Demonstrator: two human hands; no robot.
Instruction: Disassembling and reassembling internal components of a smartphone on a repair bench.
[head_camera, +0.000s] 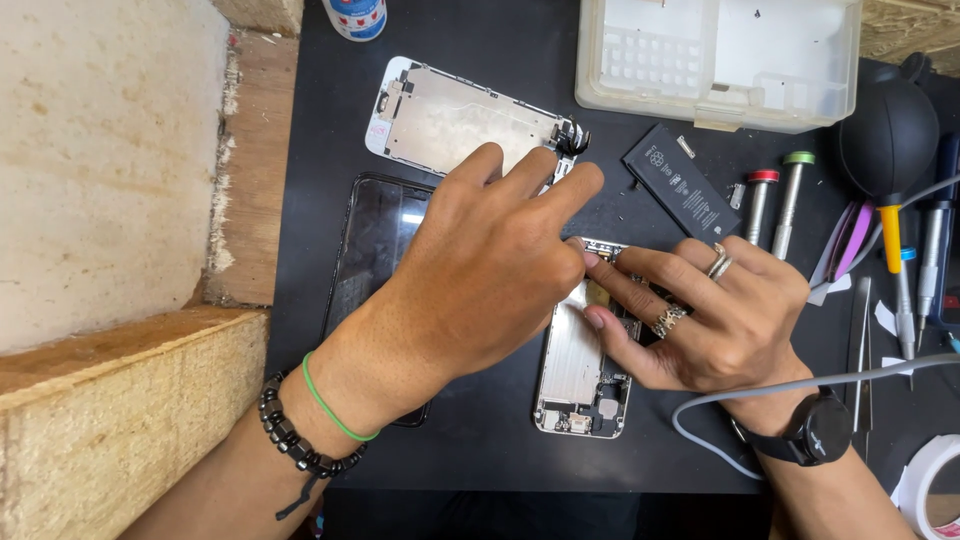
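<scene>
Both hands over opened phone chassis (575, 365) at mat's near-middle – left hand (480, 275) pinching at its top end, pinched item too small to tell; right hand (715, 315) pressing fingertips on chassis, grasping nothing – battery (682, 182) and screen panel (460, 120) toward far edge

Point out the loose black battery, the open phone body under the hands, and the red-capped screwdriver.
black battery (681, 181): head view, middle of its top face.
open phone body (573, 362): head view, bare metal plate inside.
red-capped screwdriver (762, 178): head view, its red cap.
</scene>
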